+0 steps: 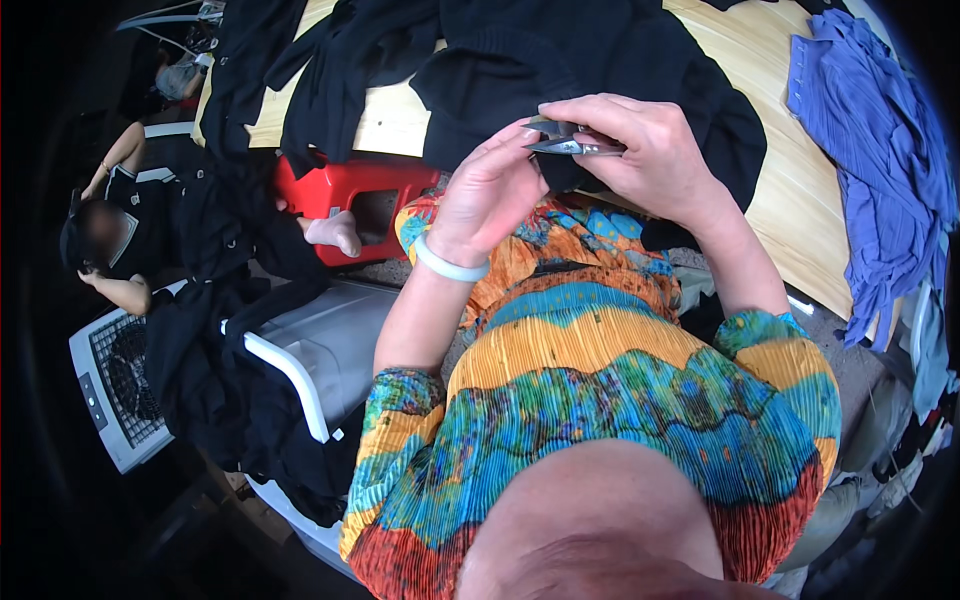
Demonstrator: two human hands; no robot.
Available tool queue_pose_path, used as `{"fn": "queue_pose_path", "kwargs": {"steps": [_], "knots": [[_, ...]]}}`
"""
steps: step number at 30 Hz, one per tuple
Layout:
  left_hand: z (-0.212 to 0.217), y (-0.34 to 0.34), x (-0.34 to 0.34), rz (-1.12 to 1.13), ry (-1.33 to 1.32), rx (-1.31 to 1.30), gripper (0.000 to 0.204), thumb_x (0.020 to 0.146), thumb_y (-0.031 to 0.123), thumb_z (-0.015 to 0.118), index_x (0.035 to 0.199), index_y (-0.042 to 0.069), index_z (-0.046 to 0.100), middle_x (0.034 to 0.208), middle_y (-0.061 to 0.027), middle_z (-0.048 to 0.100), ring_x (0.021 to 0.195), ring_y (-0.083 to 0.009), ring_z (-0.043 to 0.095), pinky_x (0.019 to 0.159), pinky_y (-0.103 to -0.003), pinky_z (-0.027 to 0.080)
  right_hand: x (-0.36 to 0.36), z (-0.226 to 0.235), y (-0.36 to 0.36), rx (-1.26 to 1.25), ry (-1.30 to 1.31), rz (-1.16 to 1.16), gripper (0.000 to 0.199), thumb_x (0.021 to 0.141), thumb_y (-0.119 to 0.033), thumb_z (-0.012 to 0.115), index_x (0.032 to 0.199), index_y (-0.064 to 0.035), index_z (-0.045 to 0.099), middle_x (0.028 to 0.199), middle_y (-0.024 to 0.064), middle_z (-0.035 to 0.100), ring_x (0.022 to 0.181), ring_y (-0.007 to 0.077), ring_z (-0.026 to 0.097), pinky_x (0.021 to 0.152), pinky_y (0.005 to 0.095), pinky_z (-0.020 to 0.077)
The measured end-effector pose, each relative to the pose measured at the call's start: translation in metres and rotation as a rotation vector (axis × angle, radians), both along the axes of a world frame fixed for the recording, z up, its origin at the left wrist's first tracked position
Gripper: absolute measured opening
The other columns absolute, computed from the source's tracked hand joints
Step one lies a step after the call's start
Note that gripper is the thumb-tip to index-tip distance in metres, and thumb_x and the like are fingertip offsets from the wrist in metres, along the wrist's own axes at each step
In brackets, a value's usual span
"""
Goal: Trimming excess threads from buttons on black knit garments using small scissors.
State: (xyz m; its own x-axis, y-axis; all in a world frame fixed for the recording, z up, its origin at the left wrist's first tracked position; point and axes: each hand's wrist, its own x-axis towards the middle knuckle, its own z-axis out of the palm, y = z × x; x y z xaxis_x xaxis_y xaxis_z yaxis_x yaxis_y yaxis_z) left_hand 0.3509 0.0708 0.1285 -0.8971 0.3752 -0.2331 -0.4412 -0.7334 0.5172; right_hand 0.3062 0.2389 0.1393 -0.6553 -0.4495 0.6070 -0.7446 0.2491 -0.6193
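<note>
Far left, at about 9 o'clock: another person [120, 225] sits low, face blurred, beside a grey fan-like appliance [110, 390] at 8 o'clock; black cloth [215, 370] draped over a white chair back [290, 375] next to it. Red plastic stool [350, 195] under the table edge at 10 o'clock. Centre: left hand [490, 190], pale bangle on the wrist, fingers drawn together and pinching the black garment [560, 60] just below the blades. Right hand [640, 150] at 12 to 1 o'clock closed around small metal thread snips [570, 142], tips pointing left toward the left fingertips. Judged step: trimming a loose thread off the dark fabric; next move calls for fine aim, blade tips on thread only, cloth held taut. Wooden table [790, 180] carries the garment; blue pleated cloth [880, 150] at 2 o'clock. Hard to make out: the thread itself, whether the blades are parted, and any detail in the black fabric; the rim falls into darkness
</note>
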Motion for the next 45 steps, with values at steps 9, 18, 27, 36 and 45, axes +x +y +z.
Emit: {"fn": "queue_pose_path", "kwargs": {"steps": [9, 18, 27, 36, 45], "knots": [[0.010, -0.014, 0.000, -0.100, 0.098, -0.249, 0.018, 0.086, 0.005, 0.047, 0.102, -0.001, 0.056, 0.097, -0.0064, 0.059, 0.090, -0.0125, 0.054, 0.082, -0.027, 0.042, 0.002, 0.007, 0.003, -0.127, -0.164, 0.057, 0.013, 0.071, -0.003, 0.063, 0.083, -0.0022, 0.058, 0.065, 0.0062, 0.057, 0.055, 0.0138, 0.057, 0.051, 0.0214, 0.0448], [0.019, -0.017, -0.003, -0.065, 0.261, -0.019, 0.042, 0.089, 0.014, 0.043, 0.125, -0.006, 0.032, 0.126, -0.0177, 0.042, 0.117, -0.0262, 0.041, 0.098, -0.039, 0.032, -0.006, 0.013, 0.030, -0.304, -0.375, 0.004, 0.017, 0.076, -0.006, 0.064, 0.091, 0.0006, 0.058, 0.081, 0.0025, 0.060, 0.073, 0.0058, 0.054, 0.066, 0.0187, 0.0432], [0.029, 0.001, -0.038, -0.028, 0.222, -0.117, 0.031, 0.091, 0.015, 0.038, 0.118, 0.001, 0.042, 0.115, -0.0074, 0.051, 0.106, -0.0156, 0.049, 0.093, -0.029, 0.037, -0.012, -0.006, 0.023, -0.228, -0.507, 0.018, 0.037, 0.073, -0.013, 0.067, 0.107, -0.0037, 0.055, 0.087, 0.0049, 0.060, 0.080, 0.0125, 0.057, 0.074, 0.0241, 0.0450], [-0.010, 0.023, -0.046, -0.057, 0.515, -0.528, 0.030, 0.089, 0.019, 0.047, 0.110, -0.001, 0.051, 0.105, -0.0033, 0.055, 0.095, -0.0084, 0.049, 0.084, -0.023, 0.039, -0.025, 0.026, 0.037, -0.502, -0.600, -0.199, 0.019, 0.079, -0.012, 0.061, 0.096, -0.0040, 0.060, 0.075, -0.0055, 0.056, 0.064, 0.0004, 0.044, 0.058, 0.0161, 0.0320], [0.048, 0.022, -0.043, -0.105, 0.637, -0.082, 0.019, 0.086, 0.009, 0.045, 0.098, -0.001, 0.056, 0.092, -0.0033, 0.058, 0.086, -0.0085, 0.052, 0.080, -0.022, 0.038, -0.021, 0.104, 0.044, -0.626, -0.533, -0.330, 0.019, 0.074, -0.006, 0.059, 0.092, -0.0023, 0.057, 0.071, 0.0002, 0.056, 0.059, 0.0062, 0.049, 0.053, 0.0190, 0.0392]]}}
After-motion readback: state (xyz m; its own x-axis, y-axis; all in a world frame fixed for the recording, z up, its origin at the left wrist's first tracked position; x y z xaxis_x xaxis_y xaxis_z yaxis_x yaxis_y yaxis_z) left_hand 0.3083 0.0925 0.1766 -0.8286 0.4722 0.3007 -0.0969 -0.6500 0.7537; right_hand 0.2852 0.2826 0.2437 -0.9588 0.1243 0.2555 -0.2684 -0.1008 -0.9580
